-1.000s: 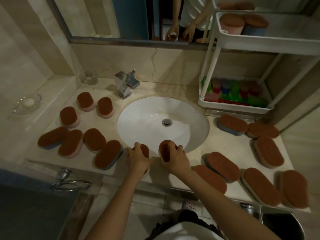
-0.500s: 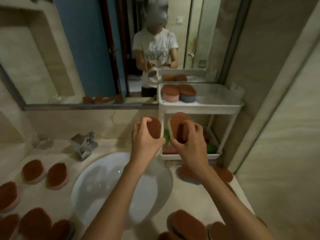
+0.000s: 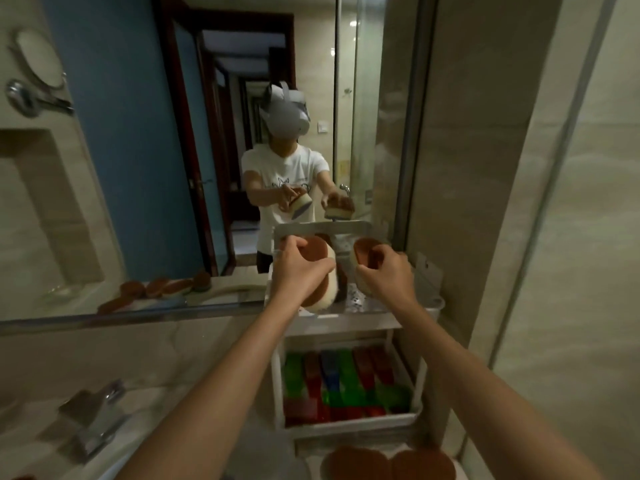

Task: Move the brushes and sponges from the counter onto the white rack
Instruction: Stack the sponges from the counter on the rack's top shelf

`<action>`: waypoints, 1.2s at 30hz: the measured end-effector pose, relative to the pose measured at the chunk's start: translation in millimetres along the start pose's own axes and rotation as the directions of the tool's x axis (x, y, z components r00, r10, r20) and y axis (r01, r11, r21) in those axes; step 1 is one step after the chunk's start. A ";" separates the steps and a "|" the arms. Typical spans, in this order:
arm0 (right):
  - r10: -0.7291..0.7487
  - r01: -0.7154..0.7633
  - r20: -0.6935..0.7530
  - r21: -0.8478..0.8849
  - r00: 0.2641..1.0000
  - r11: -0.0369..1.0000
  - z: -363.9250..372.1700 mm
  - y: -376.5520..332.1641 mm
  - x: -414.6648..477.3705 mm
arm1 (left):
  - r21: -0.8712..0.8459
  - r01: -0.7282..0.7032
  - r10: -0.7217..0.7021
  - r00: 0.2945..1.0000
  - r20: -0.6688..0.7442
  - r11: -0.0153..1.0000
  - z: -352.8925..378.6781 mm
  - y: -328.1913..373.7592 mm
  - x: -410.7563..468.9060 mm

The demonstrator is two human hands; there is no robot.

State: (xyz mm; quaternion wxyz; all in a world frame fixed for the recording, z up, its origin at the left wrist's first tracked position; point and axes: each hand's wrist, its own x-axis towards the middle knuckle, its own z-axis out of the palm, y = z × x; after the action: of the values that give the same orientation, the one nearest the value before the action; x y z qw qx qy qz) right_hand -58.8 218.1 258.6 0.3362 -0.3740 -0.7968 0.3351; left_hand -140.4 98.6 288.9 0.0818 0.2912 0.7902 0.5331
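I'm working from a single wide-angle view worn on the person's head. It looks forward and slightly down at close range along both forearms, so the left hand [image 3: 298,271] gripping a cream-backed sponge [image 3: 325,289] and the right hand [image 3: 384,275] gripping a brown sponge [image 3: 365,254] sit mid-frame over the top tier of the white rack [image 3: 349,322]. It faces the mirror [image 3: 138,168], whose reflection gives me the only second angle on those hands and shows the headset [image 3: 285,116]. The faucet [image 3: 97,420] falls in the lower left corner, and the edges look bent, probably from the lens.
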 end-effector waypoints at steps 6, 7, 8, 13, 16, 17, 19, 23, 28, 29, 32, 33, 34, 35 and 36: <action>0.096 -0.096 0.155 -0.005 0.983 0.995 29.5 19.1 53.8 | 0.009 0.052 -0.052 0.999 0.012 0.999 18.6 3.9 43.1; 0.098 -0.098 0.162 -0.006 0.982 0.995 36.2 22.8 60.4 | 0.007 0.066 -0.067 0.998 0.016 0.998 20.3 3.7 48.8; 0.102 -0.101 0.162 -0.013 0.981 0.995 42.8 26.9 66.3 | 0.005 0.077 -0.077 0.997 0.018 0.997 21.9 2.9 53.9; 0.112 -0.069 0.209 -0.204 0.971 0.977 68.1 42.6 81.8 | -0.034 0.119 -0.118 0.992 0.034 0.992 28.6 -3.3 69.9; 0.084 -0.011 0.255 -0.274 0.963 0.962 61.6 41.8 78.4 | -0.050 0.126 -0.123 0.991 0.047 0.991 32.1 -6.7 74.5; 0.071 0.006 0.270 -0.274 0.960 0.962 55.0 38.6 74.7 | -0.054 0.130 -0.128 0.991 0.049 0.990 33.0 -7.3 75.5; -0.018 0.057 0.213 -0.180 0.977 0.982 40.3 31.3 68.9 | -0.098 0.146 -0.142 0.989 0.044 0.985 34.7 -6.7 78.0; -0.193 0.176 0.179 0.110 0.965 0.978 16.1 -1.7 42.3 | -0.269 0.169 -0.182 0.983 -0.026 0.948 41.6 0.7 81.7; -0.073 -0.014 0.203 0.394 0.976 0.919 9.3 -10.5 32.7 | -0.492 0.255 -0.253 0.965 0.072 0.833 55.6 6.3 83.4; -0.015 -0.074 0.200 0.433 0.980 0.898 7.3 -8.9 34.4 | -0.531 0.287 -0.277 0.956 0.101 0.797 55.7 4.5 86.7; 0.098 -0.215 0.250 0.501 0.963 0.838 -0.4 -3.5 37.4 | -0.506 0.342 -0.292 0.940 0.178 0.792 49.8 0.0 90.6; 0.096 -0.211 0.253 0.480 0.963 0.851 -2.8 -1.8 35.4 | -0.503 0.352 -0.293 0.936 0.195 0.790 50.1 -3.2 93.2; 0.063 -0.164 0.240 0.428 0.969 0.889 -5.0 0.3 33.1 | -0.522 0.350 -0.279 0.937 0.212 0.778 50.4 -3.5 93.6; 0.007 -0.080 0.218 0.328 0.976 0.941 -7.0 2.4 30.4 | -0.549 0.337 -0.255 0.941 0.223 0.764 52.0 -2.7 93.3; -0.059 0.024 0.191 0.181 0.980 0.983 -8.0 5.2 28.4 | -0.567 0.323 -0.228 0.945 0.233 0.758 53.9 -0.1 90.6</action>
State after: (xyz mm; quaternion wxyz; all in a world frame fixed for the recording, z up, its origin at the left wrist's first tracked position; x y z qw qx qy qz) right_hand -64.6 246.2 267.0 0.2953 -0.2912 -0.8005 0.4326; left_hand -190.8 190.9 282.7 0.3061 0.1698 0.6071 0.7133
